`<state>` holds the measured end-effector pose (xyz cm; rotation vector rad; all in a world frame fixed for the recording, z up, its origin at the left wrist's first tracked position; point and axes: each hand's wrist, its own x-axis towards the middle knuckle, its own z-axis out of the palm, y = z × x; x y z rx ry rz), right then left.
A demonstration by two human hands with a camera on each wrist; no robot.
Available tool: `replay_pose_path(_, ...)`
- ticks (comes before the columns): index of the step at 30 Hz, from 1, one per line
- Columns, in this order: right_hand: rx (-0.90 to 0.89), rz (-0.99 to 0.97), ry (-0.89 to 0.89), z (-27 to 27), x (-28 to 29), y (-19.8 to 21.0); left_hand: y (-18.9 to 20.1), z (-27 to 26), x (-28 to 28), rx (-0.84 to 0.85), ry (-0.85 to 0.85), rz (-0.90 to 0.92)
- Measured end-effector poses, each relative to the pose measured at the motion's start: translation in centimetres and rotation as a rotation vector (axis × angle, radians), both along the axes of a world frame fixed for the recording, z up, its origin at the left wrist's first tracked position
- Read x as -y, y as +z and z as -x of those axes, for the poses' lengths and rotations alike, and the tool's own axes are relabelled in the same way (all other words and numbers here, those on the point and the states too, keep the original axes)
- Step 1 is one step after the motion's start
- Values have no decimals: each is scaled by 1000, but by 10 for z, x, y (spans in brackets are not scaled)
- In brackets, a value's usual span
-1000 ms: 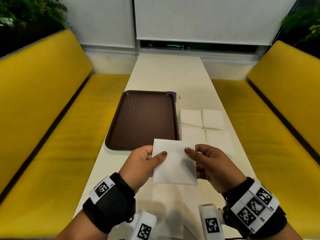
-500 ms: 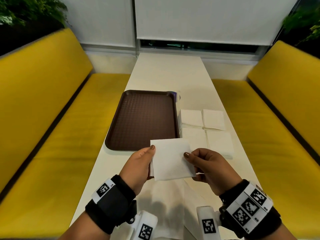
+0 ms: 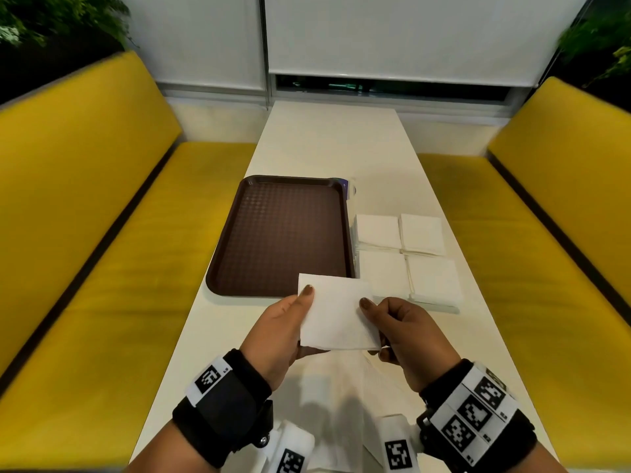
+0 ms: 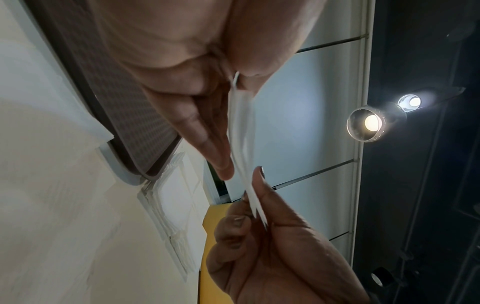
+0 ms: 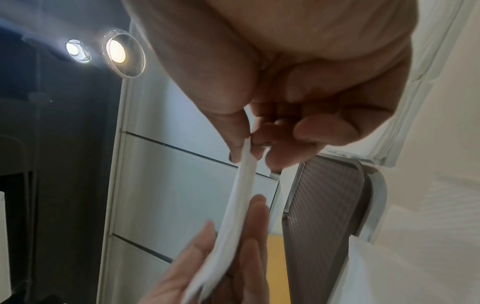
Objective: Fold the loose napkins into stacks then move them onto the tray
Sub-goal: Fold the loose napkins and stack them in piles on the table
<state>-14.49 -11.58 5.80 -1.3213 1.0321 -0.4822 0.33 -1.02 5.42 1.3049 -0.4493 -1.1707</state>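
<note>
A folded white napkin [image 3: 336, 315] hangs in the air above the table's near part, held by both hands. My left hand [image 3: 285, 327] pinches its left edge, thumb on top. My right hand [image 3: 406, 331] pinches its right edge the same way. Seen edge-on, the folded napkin [image 4: 242, 144] shows as thin layers between my left thumb and fingers [image 4: 205, 142], and the same napkin [image 5: 233, 207] in the right wrist view. The brown tray [image 3: 283, 233] lies just beyond, with nothing on it. Folded napkin stacks [image 3: 404, 257] sit in a square block right of the tray.
Loose unfolded napkins [image 3: 345, 394] lie on the white table [image 3: 327, 141] under my wrists. Yellow benches [image 3: 102, 233] flank the table on both sides. A small purple-and-white item [image 3: 348, 189] peeks from behind the tray's far right corner.
The napkin and both hands have moved slightly away from me toward the tray's near edge. My left thumb slid from the napkin's face up to its left edge.
</note>
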Motion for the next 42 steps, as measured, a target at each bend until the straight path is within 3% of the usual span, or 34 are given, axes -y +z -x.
replay_pose_path(8,-41,114,10,2,2,5,-10,-5,-4,242,16,49)
replay_pose_path(15,-111,354,169,3,10,14,-7,-6,-10,328,-208,6)
replay_pose_path(17,-109,344,227,1,10,16,-5,-6,-11,342,-252,11)
replay_pose_path(22,14,139,116,3,9,9,-3,-11,-12,295,-58,67)
replay_pose_path(24,11,96,154,5,5,10,-2,-14,-13,257,41,110)
replay_pose_path(27,-43,357,161,6,0,16,2,-19,-16,256,101,132)
replay_pose_path(30,-9,655,179,6,-2,30,7,-23,-20,309,25,105)
replay_pose_path(33,21,842,318,1,-5,37,13,-23,-23,298,-65,100)
replay_pose_path(36,-18,922,389,-3,-8,32,17,-19,-25,283,-122,114)
replay_pose_path(42,-6,871,383,-9,-16,33,22,-12,-28,327,-187,126)
